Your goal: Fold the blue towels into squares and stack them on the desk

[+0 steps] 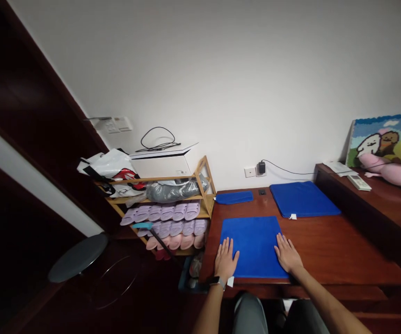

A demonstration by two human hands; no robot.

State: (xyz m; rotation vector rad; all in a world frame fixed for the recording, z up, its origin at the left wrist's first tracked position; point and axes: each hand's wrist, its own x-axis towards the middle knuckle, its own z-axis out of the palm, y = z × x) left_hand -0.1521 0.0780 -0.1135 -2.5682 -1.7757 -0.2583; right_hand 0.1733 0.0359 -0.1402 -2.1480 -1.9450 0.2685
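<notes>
A blue cloth (256, 246) lies flat and squared on the wooden desk (328, 248) in front of me. My left hand (225, 260) rests on its left edge, fingers stretched out, with a watch on the wrist. On the right edge lies my right hand (287, 253), flat and with its fingers extended. A small white tag (230, 281) sticks out at the cloth's near left corner. Behind it are a narrow folded blue cloth (234, 197) and a larger stack of folded blue cloth (302, 198), which also shows a white tag (292, 216).
Left of the desk stands a wooden rack (205, 185) with several slippers (167, 211), a white box (165, 162) and bags. A round stool (78, 257) is further left. A raised ledge at right holds a remote (359, 183), a pink plush toy (395, 172) and a picture (381, 137).
</notes>
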